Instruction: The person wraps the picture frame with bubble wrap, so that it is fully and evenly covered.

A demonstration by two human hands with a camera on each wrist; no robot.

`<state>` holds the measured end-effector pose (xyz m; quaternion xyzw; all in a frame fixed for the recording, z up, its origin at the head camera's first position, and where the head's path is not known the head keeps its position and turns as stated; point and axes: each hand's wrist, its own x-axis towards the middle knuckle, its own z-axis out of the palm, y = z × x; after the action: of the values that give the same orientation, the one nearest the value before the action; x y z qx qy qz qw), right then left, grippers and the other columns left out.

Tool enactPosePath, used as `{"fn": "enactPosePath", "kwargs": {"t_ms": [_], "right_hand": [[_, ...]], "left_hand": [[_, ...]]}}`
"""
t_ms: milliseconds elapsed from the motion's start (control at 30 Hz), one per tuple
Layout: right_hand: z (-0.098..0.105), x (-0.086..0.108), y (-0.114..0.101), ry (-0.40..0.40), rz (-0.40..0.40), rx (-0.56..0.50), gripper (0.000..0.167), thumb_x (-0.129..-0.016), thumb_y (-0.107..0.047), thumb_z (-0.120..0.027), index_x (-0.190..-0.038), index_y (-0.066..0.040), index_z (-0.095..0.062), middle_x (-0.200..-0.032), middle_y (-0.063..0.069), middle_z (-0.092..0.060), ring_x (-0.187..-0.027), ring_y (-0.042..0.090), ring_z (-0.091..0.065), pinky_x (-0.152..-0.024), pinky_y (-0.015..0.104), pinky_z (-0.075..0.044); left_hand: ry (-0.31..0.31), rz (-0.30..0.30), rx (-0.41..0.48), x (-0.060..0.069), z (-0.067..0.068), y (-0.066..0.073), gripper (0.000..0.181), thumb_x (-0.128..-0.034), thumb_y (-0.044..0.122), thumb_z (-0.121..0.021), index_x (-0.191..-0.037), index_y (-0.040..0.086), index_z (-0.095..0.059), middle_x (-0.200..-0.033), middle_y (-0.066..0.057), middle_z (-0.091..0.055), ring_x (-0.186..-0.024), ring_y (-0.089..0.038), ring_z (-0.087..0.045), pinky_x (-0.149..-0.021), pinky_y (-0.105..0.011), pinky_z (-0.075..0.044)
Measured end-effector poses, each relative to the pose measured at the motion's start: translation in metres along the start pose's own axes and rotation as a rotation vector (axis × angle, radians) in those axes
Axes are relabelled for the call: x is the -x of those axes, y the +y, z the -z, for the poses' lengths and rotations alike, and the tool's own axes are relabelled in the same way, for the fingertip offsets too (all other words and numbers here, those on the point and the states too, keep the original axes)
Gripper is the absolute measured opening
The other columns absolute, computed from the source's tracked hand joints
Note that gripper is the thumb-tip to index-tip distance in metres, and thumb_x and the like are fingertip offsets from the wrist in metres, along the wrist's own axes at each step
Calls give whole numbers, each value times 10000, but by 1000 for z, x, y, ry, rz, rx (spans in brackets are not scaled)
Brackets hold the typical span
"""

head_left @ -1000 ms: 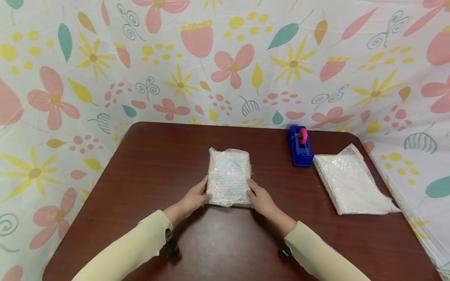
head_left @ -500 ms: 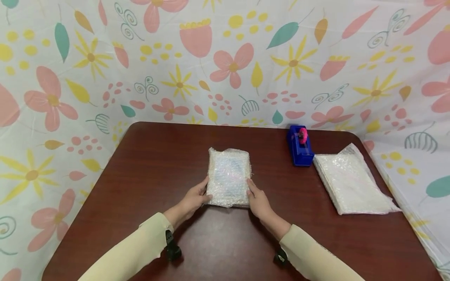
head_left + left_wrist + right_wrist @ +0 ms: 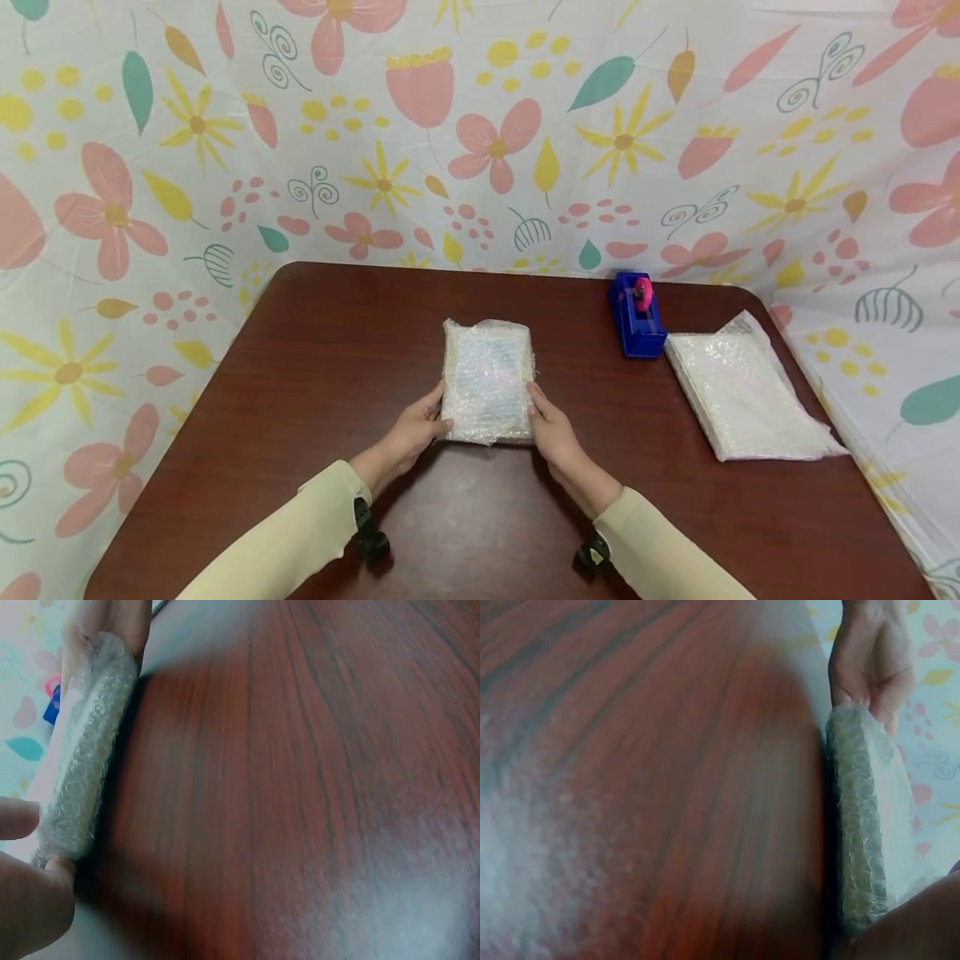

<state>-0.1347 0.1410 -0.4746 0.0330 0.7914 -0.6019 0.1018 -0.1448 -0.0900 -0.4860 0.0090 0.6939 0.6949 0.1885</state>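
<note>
A flat rectangular package in bubble wrap [image 3: 489,379] lies in the middle of the table in the head view. What is inside shows only as a pale bluish patch. At its left edge my left hand [image 3: 408,429] grips it, thumb near the lower corner and fingers along the side. My right hand [image 3: 557,429] holds the opposite edge the same way. In the left wrist view the bubble-wrapped edge [image 3: 90,761] stands between thumb and fingers. The right wrist view shows the package's side [image 3: 859,825] with the left hand [image 3: 874,664] at its far end.
A blue tape dispenser [image 3: 637,321] with a pink roll [image 3: 643,293] stands at the back right of the dark wooden table [image 3: 315,350]. Beside it lies a larger folded sheet of bubble wrap or a bubble bag [image 3: 742,392]. A flowered cloth [image 3: 480,142] hangs behind the table.
Both hands keep their places on the package, which has hardly moved. My right forearm has shifted slightly inward. The head view has tilted a little.
</note>
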Motion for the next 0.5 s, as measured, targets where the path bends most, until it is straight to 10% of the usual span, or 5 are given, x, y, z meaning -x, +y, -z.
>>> {"fn": "enactPosePath", "kwargs": {"t_ms": [500], "right_hand": [[79,3,-32,31,46,-111,523,-1084,-22,-362,-1591,40,-247,-1723,130,-152,-1617,279,-75,-1322,433,-107]], "left_hand": [[7,-141,-71,-15,-62,55,754,-941,-96,-554,-1601,-27,-197,-1710,-167,-105,-1587,-347,-159,-1276,-459,-230]]}}
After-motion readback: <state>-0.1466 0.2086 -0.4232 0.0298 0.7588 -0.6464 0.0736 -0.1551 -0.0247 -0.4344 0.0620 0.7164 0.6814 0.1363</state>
